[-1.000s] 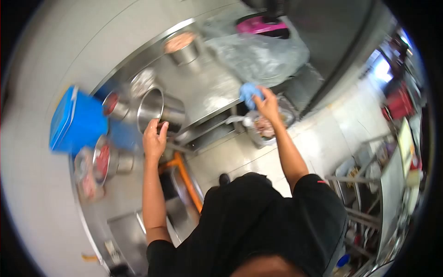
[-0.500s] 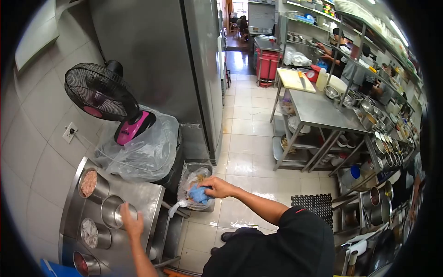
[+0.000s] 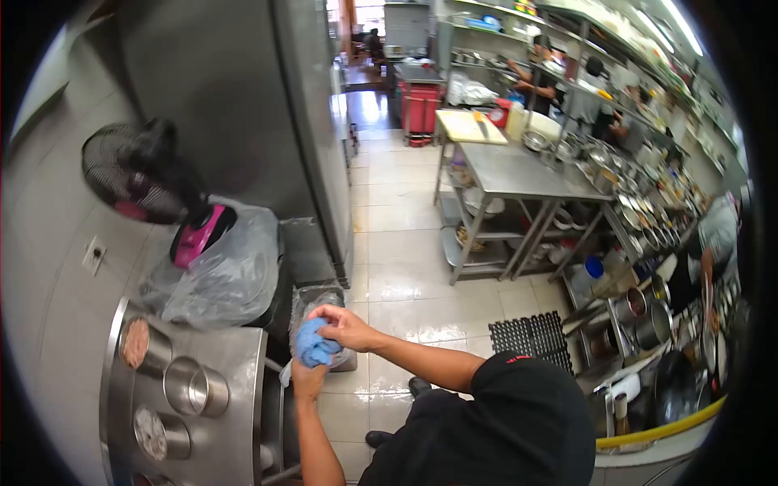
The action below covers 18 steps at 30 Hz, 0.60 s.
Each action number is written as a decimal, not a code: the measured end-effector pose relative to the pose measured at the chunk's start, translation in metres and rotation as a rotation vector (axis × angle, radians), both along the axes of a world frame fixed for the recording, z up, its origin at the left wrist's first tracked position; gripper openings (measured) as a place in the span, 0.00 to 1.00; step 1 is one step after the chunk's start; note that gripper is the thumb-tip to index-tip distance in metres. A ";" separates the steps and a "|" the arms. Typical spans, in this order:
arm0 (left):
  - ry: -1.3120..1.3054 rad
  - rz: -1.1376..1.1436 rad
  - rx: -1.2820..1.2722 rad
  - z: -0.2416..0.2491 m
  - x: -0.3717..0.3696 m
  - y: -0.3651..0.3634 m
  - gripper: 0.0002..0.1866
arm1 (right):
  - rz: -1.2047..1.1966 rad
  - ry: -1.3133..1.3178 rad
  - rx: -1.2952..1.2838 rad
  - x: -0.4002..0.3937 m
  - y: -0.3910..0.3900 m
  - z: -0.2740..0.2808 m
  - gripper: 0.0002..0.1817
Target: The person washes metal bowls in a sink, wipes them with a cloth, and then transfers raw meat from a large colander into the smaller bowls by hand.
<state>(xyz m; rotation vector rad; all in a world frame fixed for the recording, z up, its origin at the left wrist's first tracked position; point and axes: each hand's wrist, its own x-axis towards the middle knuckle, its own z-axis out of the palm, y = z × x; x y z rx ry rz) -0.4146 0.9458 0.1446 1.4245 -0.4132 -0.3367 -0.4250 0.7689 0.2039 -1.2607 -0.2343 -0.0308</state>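
Left hand [image 3: 307, 381], over the pot at left half a second ago, now meets the blue cloth [image 3: 314, 348] from the near side, its fingers hidden so that their grip cannot be told, while the right hand [image 3: 344, 330] grips the cloth from the far right, as before. At left the pot [image 3: 214, 394] now stands untouched on the counter [image 3: 241, 356], between two filled pots. Beyond the cloth is the lined bin [image 3: 301, 306], with the fan [image 3: 194, 236] farther left and a steel table [image 3: 519, 168] far right.
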 end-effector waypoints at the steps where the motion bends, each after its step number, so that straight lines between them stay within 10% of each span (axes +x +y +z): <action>1: 0.054 -0.039 -0.030 0.010 -0.001 -0.002 0.26 | 0.002 0.038 0.023 -0.002 -0.005 -0.001 0.15; 11: -0.214 -0.146 0.462 0.063 -0.016 -0.069 0.29 | -0.042 -0.129 -0.822 -0.020 -0.125 0.037 0.31; 18: -0.283 -0.090 0.663 0.050 0.000 -0.131 0.32 | -0.138 -0.109 -0.745 -0.018 -0.214 -0.002 0.25</action>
